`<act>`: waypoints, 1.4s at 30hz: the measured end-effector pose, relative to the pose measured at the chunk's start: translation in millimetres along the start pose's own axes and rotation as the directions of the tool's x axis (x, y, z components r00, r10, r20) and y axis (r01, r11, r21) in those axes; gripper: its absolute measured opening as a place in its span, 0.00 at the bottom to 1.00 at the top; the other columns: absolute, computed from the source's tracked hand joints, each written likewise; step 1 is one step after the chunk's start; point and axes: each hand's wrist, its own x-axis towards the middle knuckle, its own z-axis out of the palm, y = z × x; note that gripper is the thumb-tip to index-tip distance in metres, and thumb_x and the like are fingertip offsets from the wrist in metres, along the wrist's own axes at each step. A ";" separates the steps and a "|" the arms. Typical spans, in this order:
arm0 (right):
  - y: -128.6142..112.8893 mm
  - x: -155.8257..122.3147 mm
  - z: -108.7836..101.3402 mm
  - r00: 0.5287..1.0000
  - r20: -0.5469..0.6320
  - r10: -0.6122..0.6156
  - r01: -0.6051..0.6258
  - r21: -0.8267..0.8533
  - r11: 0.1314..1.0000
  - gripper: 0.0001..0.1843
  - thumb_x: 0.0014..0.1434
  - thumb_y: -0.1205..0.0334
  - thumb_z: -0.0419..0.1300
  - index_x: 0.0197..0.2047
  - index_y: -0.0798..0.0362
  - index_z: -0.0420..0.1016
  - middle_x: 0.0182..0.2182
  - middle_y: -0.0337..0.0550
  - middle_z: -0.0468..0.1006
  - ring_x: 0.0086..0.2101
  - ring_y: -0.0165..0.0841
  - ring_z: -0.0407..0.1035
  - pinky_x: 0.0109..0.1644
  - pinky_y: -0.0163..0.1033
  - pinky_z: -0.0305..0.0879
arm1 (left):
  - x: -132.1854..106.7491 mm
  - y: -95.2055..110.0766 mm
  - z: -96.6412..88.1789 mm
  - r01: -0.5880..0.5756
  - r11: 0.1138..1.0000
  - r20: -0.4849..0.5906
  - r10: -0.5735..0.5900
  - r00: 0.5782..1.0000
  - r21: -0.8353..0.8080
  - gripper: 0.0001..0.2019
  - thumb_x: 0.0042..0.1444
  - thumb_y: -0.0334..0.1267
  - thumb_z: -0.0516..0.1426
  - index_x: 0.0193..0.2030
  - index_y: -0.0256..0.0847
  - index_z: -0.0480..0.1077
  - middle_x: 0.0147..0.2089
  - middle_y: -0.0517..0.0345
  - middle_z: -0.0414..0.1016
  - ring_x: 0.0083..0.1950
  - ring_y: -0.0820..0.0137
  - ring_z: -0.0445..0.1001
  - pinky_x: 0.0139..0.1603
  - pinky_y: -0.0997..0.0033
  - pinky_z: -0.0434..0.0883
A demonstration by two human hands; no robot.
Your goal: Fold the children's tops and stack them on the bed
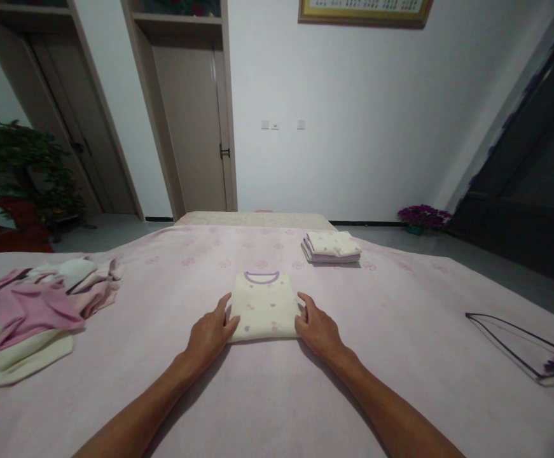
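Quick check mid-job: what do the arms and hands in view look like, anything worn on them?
Left hand and right hand are ungloved; left forearm and right forearm are bare. No sleeves, watch or bracelet show.

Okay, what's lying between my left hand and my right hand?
A folded, patterned cream garment lies between your left hand and right hand, touching both, as the head view shows.

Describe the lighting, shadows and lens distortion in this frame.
Head view: soft, fairly dim light; shadows beside the left forearm and right forearm; the folded shirt shows a discernible print; the left door slants, likely wide-angle distortion; the lower right corner is darkened.
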 end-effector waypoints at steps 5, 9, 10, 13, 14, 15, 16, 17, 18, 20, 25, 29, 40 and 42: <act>-3.7 3.3 -1.3 0.911 -0.228 -0.343 0.322 -0.125 0.938 0.27 0.64 0.63 0.52 0.65 0.56 0.63 0.57 0.54 0.72 0.57 0.44 0.64 0.62 0.50 0.59 | 6.2 -3.5 5.9 -0.337 0.931 -0.224 0.361 0.905 0.142 0.25 0.67 0.43 0.49 0.69 0.39 0.57 0.66 0.43 0.66 0.68 0.57 0.63 0.67 0.51 0.60; -11.4 6.0 3.0 0.833 -0.019 -0.553 0.542 -0.177 0.822 0.30 0.68 0.59 0.49 0.71 0.56 0.56 0.70 0.53 0.55 0.69 0.44 0.45 0.71 0.56 0.43 | 12.6 -0.5 17.1 -0.482 0.856 -0.046 0.497 0.866 0.188 0.28 0.70 0.47 0.46 0.73 0.39 0.53 0.75 0.44 0.51 0.76 0.57 0.47 0.73 0.47 0.49; -12.5 6.4 4.5 0.832 0.063 -0.551 0.553 -0.168 0.816 0.30 0.69 0.57 0.48 0.71 0.56 0.55 0.70 0.52 0.54 0.70 0.43 0.43 0.72 0.57 0.42 | 13.3 0.1 19.3 -0.477 0.858 0.028 0.481 0.876 0.191 0.29 0.69 0.50 0.45 0.73 0.39 0.53 0.75 0.43 0.51 0.76 0.56 0.47 0.73 0.46 0.49; -11.9 7.6 7.0 0.847 0.256 -0.466 0.508 -0.127 0.852 0.31 0.71 0.51 0.44 0.72 0.57 0.54 0.70 0.52 0.53 0.70 0.42 0.45 0.72 0.55 0.42 | 14.1 -1.4 21.5 -0.445 0.878 0.195 0.412 0.890 0.178 0.33 0.68 0.58 0.44 0.73 0.41 0.53 0.75 0.43 0.48 0.76 0.54 0.48 0.72 0.46 0.50; -10.7 8.0 6.7 0.849 0.292 -0.440 0.489 -0.117 0.865 0.33 0.71 0.48 0.43 0.72 0.57 0.53 0.71 0.52 0.52 0.70 0.42 0.45 0.72 0.55 0.42 | 14.1 -2.9 20.8 -0.442 0.882 0.221 0.403 0.888 0.164 0.34 0.67 0.59 0.44 0.73 0.42 0.52 0.76 0.43 0.46 0.76 0.54 0.46 0.72 0.46 0.50; -9.1 8.3 5.8 0.850 0.313 -0.424 0.475 -0.108 0.873 0.34 0.71 0.46 0.43 0.73 0.57 0.52 0.71 0.52 0.50 0.70 0.43 0.44 0.72 0.55 0.41 | 14.2 -4.6 19.5 -0.445 0.883 0.238 0.404 0.883 0.148 0.35 0.67 0.60 0.44 0.74 0.43 0.51 0.76 0.43 0.43 0.76 0.53 0.45 0.72 0.45 0.50; -7.1 8.6 4.6 0.848 0.326 -0.418 0.470 -0.096 0.878 0.36 0.71 0.44 0.43 0.73 0.57 0.51 0.72 0.52 0.49 0.70 0.43 0.43 0.72 0.56 0.41 | 14.2 -6.5 17.9 -0.450 0.883 0.252 0.409 0.877 0.131 0.36 0.66 0.61 0.46 0.74 0.43 0.50 0.76 0.44 0.42 0.76 0.53 0.44 0.72 0.44 0.50; -4.7 8.7 3.1 0.843 0.335 -0.421 0.471 -0.081 0.878 0.37 0.70 0.42 0.44 0.73 0.56 0.49 0.72 0.52 0.48 0.70 0.43 0.42 0.72 0.56 0.40 | 14.2 -8.4 16.2 -0.456 0.882 0.262 0.416 0.871 0.116 0.38 0.64 0.62 0.48 0.75 0.44 0.49 0.77 0.43 0.41 0.76 0.52 0.43 0.72 0.43 0.49; -1.9 8.6 1.5 0.836 0.341 -0.430 0.477 -0.065 0.876 0.39 0.69 0.40 0.46 0.74 0.55 0.49 0.72 0.52 0.47 0.70 0.44 0.42 0.72 0.57 0.40 | 14.0 -10.5 14.6 -0.463 0.881 0.271 0.423 0.865 0.102 0.40 0.62 0.62 0.51 0.75 0.44 0.48 0.77 0.43 0.40 0.76 0.50 0.42 0.72 0.43 0.49; 4.9 7.4 -1.4 0.820 0.330 -0.467 0.504 -0.033 0.863 0.42 0.65 0.39 0.52 0.74 0.54 0.49 0.72 0.53 0.47 0.70 0.45 0.42 0.72 0.57 0.42 | 13.0 -15.1 12.2 -0.481 0.873 0.274 0.445 0.853 0.078 0.43 0.58 0.60 0.57 0.75 0.44 0.48 0.77 0.43 0.40 0.76 0.49 0.42 0.72 0.42 0.49; 22.4 1.6 -4.4 0.790 0.159 -0.592 0.599 0.005 0.801 0.38 0.57 0.58 0.62 0.69 0.53 0.60 0.68 0.56 0.59 0.67 0.44 0.54 0.69 0.53 0.53 | 8.0 -30.0 9.2 -0.536 0.844 0.168 0.527 0.833 0.007 0.41 0.53 0.36 0.58 0.74 0.46 0.50 0.76 0.50 0.45 0.75 0.56 0.48 0.74 0.49 0.50; 30.1 2.3 0.5 0.758 0.066 -0.649 0.650 0.001 0.760 0.39 0.48 0.73 0.57 0.66 0.53 0.65 0.64 0.53 0.67 0.64 0.42 0.61 0.67 0.51 0.59 | 9.9 -40.1 7.6 -0.556 0.829 0.124 0.559 0.820 -0.067 0.41 0.48 0.29 0.55 0.72 0.45 0.55 0.74 0.52 0.53 0.74 0.57 0.53 0.73 0.52 0.53; 34.2 5.6 -8.3 0.689 -0.110 -0.716 0.724 0.119 0.679 0.29 0.48 0.69 0.58 0.55 0.50 0.73 0.50 0.48 0.80 0.50 0.41 0.74 0.59 0.50 0.67 | 1.4 -40.1 -5.3 -0.671 0.731 -0.019 0.674 0.738 -0.124 0.20 0.66 0.43 0.51 0.64 0.47 0.66 0.62 0.52 0.73 0.64 0.61 0.70 0.69 0.55 0.63; 33.2 3.3 -10.7 0.669 -0.058 -0.741 0.741 0.139 0.657 0.32 0.48 0.67 0.61 0.58 0.51 0.71 0.53 0.49 0.78 0.53 0.42 0.72 0.62 0.52 0.65 | -3.8 -38.6 -9.7 -0.711 0.693 0.024 0.718 0.696 -0.124 0.21 0.65 0.45 0.53 0.64 0.48 0.66 0.62 0.51 0.73 0.63 0.61 0.71 0.66 0.57 0.66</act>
